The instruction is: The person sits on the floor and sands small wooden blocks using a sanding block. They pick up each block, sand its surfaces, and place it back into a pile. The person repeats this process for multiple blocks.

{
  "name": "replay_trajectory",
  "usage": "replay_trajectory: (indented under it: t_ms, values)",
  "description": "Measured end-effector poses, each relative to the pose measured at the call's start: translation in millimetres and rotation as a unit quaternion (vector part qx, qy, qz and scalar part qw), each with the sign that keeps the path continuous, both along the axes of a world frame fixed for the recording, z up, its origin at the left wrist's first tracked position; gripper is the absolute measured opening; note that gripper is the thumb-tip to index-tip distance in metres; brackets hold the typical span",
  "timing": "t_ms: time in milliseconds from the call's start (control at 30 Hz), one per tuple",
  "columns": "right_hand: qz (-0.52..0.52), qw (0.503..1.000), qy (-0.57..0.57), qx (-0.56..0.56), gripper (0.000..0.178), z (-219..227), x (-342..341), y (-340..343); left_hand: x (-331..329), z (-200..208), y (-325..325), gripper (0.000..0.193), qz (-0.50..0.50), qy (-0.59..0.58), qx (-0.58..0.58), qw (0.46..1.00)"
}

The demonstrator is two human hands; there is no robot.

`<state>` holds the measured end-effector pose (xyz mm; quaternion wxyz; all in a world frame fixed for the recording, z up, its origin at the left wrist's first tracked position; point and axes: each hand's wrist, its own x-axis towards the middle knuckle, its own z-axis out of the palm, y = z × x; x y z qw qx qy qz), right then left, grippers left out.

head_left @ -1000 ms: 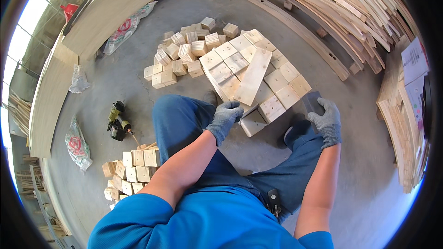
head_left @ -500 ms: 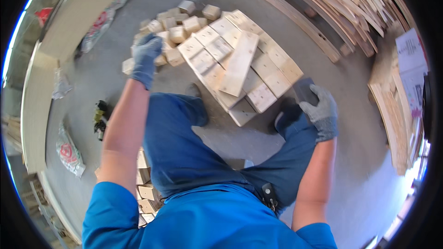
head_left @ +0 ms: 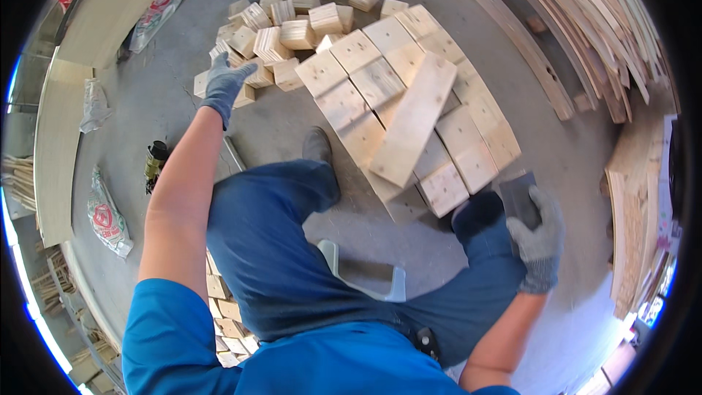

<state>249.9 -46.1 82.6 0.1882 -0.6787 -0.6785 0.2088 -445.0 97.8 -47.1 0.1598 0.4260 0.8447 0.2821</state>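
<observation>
My left hand [head_left: 228, 82], in a grey work glove, reaches forward to the near left edge of a heap of small wooden blocks [head_left: 297, 34]. Its thumb and fingers are spread, and I see nothing held between them. In my right hand [head_left: 540, 232], also gloved, is a thin, dark grey rectangular plate [head_left: 518, 197], gripped by one end above my right knee. Between the hands stands a group of larger wooden blocks [head_left: 376, 82] packed side by side, with flat tops. A loose short board [head_left: 414, 121] lies slantwise across them.
Long planks [head_left: 563, 22] are stacked at the far right, with more timber [head_left: 630, 205] below. Plastic sacks [head_left: 108, 219] lie on the floor at left, near a dark green and black object [head_left: 155, 161]. More blocks [head_left: 229, 314] lie beside my left hip. A light grey stool [head_left: 395, 285] shows between my legs.
The view has shifted, so the block group sits farther right. My left hand's fingers now show spread apart beside the heap. My right hand still grips the grey plate.
</observation>
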Motion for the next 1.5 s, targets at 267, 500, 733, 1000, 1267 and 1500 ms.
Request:
replay_trajectory:
  t_ms: [267,500,733,1000,1267,1500]
  values:
    - [0.003,0.997,-0.059,-0.057,0.08,0.6,-13.1,13.1,-46.2,-59.7,56.0,0.124,0.007,0.021,-0.031,0.999]
    - [0.016,0.989,-0.08,-0.125,0.083,-2.6,-23.3,34.4,-44.2,-111.7,113.6,0.128,0.021,0.06,-0.115,0.991]
    - [0.068,0.984,-0.118,-0.118,0.086,-8.8,-23.3,49.6,-62.8,-158.4,141.3,0.118,0.021,0.077,-0.141,0.987]
    - [0.052,0.989,-0.095,-0.097,0.084,-1.5,-31.0,32.7,-82.3,-104.1,95.5,0.074,0.066,0.005,-0.041,0.997]
    - [0.071,0.996,-0.052,0.0,0.075,17.9,-38.0,12.1,-59.5,5.7,22.1,0.061,0.044,-0.156,0.054,0.985]
    - [0.076,0.996,-0.035,0.03,0.067,20.2,-24.6,-8.4,77.5,105.7,-31.5,0.073,-0.014,-0.238,0.15,0.96]
